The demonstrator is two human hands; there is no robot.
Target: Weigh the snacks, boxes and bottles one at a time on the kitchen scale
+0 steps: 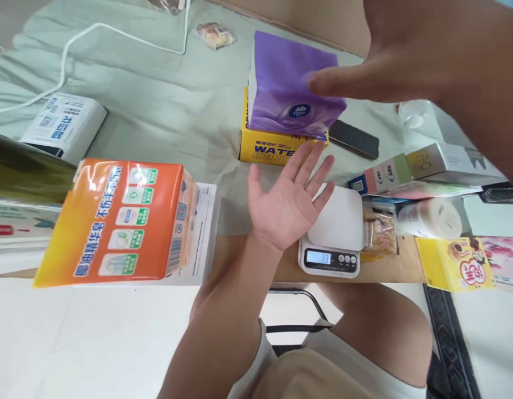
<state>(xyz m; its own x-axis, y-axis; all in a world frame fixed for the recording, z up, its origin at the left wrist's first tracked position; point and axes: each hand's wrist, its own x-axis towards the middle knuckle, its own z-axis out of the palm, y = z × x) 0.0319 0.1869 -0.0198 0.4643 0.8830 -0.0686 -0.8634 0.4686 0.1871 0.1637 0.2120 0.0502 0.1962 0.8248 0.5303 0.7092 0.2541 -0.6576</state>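
My left hand [283,208] is held palm up with its fingers spread, nothing in it. Its fingertips overlap the front of a yellow box [260,147] in the picture, and a white digital scale [339,221] with a lit display is just right of it. A purple Vinda tissue pack [298,72] sits on the yellow box. Close to the camera at the upper right, my right hand [401,55] is raised with its thumb stretched out in front of the tissue pack. Its other fingers lie beyond the frame's top; whether the thumb touches the pack is unclear.
An orange soap pack [127,221] stands at left on white papers, beside a dark green bottle [27,172]. Right of the scale are a wrapped snack [380,233], a white bottle [431,217] and a yellow packet [453,263]. A phone [354,138] lies behind. A white cable [127,36] crosses the cloth.
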